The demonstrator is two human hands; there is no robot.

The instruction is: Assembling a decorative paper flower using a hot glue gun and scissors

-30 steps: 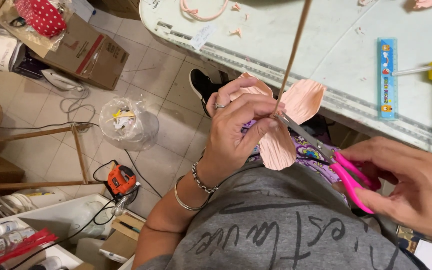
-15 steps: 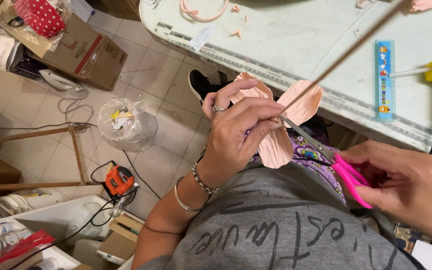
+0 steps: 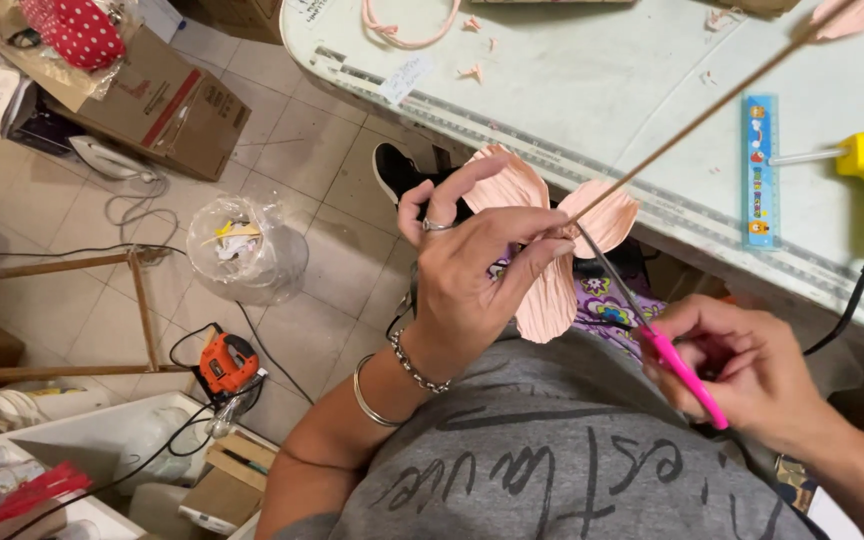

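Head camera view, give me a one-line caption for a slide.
Left hand holds a pink paper flower on a thin wooden stick; right hand brings pink-handled scissors to it.

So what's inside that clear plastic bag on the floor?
The clear plastic bag on the tiled floor holds pale and yellowish scraps, likely offcuts. The crinkled plastic blurs them, so what lies deeper cannot be seen.

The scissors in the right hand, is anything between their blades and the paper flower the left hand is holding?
Nothing visible. The scissors in the right hand reach straight up to the paper flower, blade tips at the stick pinched by the left hand.
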